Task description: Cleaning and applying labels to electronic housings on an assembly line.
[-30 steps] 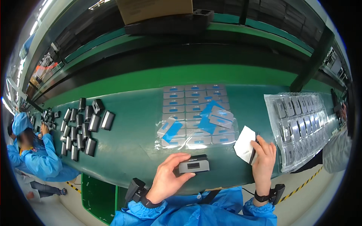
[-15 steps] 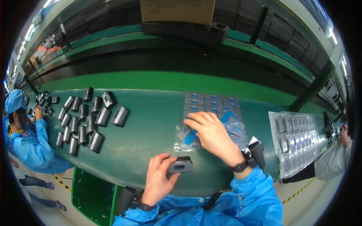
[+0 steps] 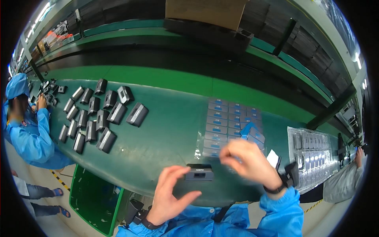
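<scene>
A dark grey box-shaped device [image 3: 199,174] with a small window in its front lies on the green bench near me. My left hand [image 3: 169,194] is open beside it, thumb and fingers spread, with a fingertip at the device's upper left edge. Just to the right of the device my right hand [image 3: 249,162] hangs with curled fingers, thumb and index drawn together and slightly blurred; whatever they hold is hidden. Beyond that hand lies a clear sheet with rows of grey rectangular plates [image 3: 216,122]. Loose plates with blue film [image 3: 248,129] rest on its right part.
Several similar dark devices [image 3: 102,118] stand at the left of the bench. A clear plastic tray [image 3: 310,152] of grey parts lies at the right. A green bin [image 3: 94,201] sits below the bench's front edge. At far left a person in blue [image 3: 33,130] works.
My right hand has drawn back from the plate sheet toward the device, its fingers curling. My left hand has loosened its hold on the device and spread open. The view has shifted.
</scene>
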`<action>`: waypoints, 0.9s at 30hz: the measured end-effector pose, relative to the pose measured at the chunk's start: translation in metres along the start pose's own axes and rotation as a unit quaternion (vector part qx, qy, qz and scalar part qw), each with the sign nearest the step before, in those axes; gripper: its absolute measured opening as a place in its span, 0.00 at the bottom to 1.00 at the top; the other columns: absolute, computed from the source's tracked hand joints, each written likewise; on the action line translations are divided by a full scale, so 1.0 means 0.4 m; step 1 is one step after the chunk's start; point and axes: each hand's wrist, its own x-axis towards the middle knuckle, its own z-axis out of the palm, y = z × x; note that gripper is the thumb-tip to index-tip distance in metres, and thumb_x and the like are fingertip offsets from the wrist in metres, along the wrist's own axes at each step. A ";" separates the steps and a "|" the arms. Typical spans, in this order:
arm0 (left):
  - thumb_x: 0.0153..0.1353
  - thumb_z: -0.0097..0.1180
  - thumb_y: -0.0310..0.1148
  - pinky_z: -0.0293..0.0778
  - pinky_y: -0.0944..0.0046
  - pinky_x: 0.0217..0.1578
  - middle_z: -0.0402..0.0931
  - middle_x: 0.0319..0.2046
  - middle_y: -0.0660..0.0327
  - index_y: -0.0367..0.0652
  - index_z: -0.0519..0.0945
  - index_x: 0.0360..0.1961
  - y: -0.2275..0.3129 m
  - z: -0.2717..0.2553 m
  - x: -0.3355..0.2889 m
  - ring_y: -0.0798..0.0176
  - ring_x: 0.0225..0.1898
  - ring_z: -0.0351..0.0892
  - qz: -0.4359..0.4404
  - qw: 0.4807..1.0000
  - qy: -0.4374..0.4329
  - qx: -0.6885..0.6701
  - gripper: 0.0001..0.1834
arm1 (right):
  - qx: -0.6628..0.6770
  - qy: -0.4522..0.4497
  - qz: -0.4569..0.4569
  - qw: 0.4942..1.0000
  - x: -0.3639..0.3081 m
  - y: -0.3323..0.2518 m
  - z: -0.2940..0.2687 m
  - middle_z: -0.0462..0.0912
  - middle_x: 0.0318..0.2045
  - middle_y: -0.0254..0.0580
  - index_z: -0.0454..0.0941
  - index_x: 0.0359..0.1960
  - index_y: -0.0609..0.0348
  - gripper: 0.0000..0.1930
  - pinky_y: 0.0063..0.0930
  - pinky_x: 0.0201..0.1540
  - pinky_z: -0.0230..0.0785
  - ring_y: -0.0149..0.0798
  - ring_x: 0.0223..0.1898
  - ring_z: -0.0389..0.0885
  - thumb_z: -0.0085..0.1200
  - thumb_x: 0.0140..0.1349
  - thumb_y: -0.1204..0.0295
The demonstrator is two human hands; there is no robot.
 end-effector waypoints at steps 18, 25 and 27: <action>0.60 0.59 0.27 0.70 0.72 0.31 0.76 0.27 0.65 0.33 0.77 0.31 0.030 0.062 -0.085 0.75 0.29 0.73 -0.299 0.838 -0.236 -0.390 0.06 | -0.048 0.084 0.066 0.993 -0.286 -0.086 0.096 0.78 0.32 0.37 0.80 0.39 0.59 0.19 0.28 0.33 0.70 0.38 0.31 0.77 0.67 0.42 0.71; 0.59 0.57 0.24 0.69 0.70 0.36 0.76 0.31 0.62 0.34 0.78 0.31 0.044 0.036 -0.083 0.70 0.34 0.73 -0.132 0.921 -0.240 -0.277 0.03 | 0.255 0.018 0.140 0.957 -0.287 -0.060 0.114 0.79 0.33 0.38 0.83 0.40 0.58 0.19 0.25 0.35 0.70 0.34 0.34 0.77 0.69 0.43 0.73; 0.60 0.56 0.24 0.68 0.70 0.36 0.75 0.31 0.62 0.33 0.78 0.30 0.045 0.045 -0.086 0.71 0.34 0.72 -0.104 0.903 -0.247 -0.337 0.04 | 0.400 0.047 0.095 0.910 -0.287 -0.068 0.139 0.79 0.34 0.38 0.84 0.41 0.56 0.19 0.23 0.36 0.70 0.32 0.35 0.77 0.70 0.43 0.75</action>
